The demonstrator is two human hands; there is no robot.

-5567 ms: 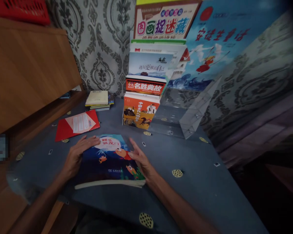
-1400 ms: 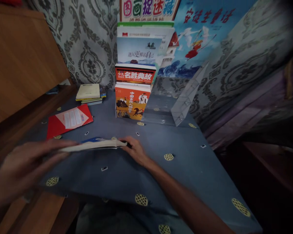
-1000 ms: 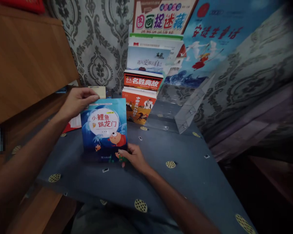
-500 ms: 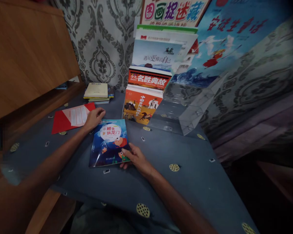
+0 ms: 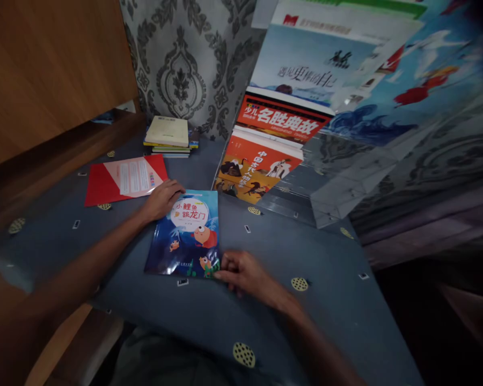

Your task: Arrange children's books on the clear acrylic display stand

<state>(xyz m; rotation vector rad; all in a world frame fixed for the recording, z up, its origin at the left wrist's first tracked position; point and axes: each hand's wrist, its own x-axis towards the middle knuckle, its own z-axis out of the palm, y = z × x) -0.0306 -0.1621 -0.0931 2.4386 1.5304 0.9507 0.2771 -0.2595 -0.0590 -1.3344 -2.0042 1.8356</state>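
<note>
A blue children's picture book with orange fish and a white moon on its cover lies closed on the table. My left hand rests at its upper left edge, fingers lying loosely bent over the border. At the lower right corner, my right hand has its fingers curled, with the thumb tip pinching the corner. Left of the book lies a red booklet with a pale pink printed panel, partly behind my left hand.
A small stack of books stands at the back by the patterned wall. A clear display rack holds several upright books, an orange one lowest. The tablecloth is dark blue-grey; a wooden cabinet borders the left.
The view has shifted, bringing the rack nearer. My left hand now reaches onto the book's upper left edge. My right hand has slid outward to the lower right corner, fingers more curled.
</note>
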